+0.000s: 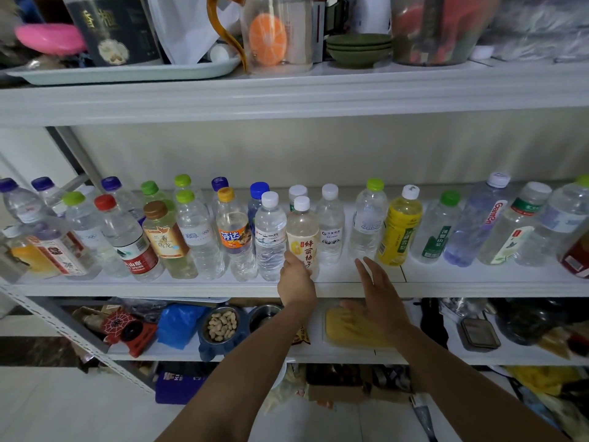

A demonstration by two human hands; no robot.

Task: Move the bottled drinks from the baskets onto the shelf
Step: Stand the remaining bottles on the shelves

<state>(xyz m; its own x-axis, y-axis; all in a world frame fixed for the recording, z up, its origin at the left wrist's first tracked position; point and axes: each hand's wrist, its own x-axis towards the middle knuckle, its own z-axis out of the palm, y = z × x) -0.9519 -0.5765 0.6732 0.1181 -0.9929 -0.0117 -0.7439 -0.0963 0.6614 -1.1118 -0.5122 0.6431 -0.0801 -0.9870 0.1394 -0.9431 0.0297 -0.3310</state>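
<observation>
Several bottled drinks stand in rows along the white middle shelf [350,283]. My left hand [295,279] is wrapped around the base of a pale yellow bottle with a white cap and red lettering [302,237], which stands upright at the shelf's front edge. To its left is a clear water bottle [270,237]. My right hand [379,295] hovers with fingers spread and holds nothing, just in front of the shelf edge below a clear green-capped bottle [368,221] and a yellow bottle [400,231]. No basket is in view.
The upper shelf carries a tray [127,73], a jar with an orange slice print [274,36] and green bowls [358,47]. Below the bottles, a lower shelf holds a bowl of peanuts [222,325], a blue bag [178,323] and a yellow packet [350,330].
</observation>
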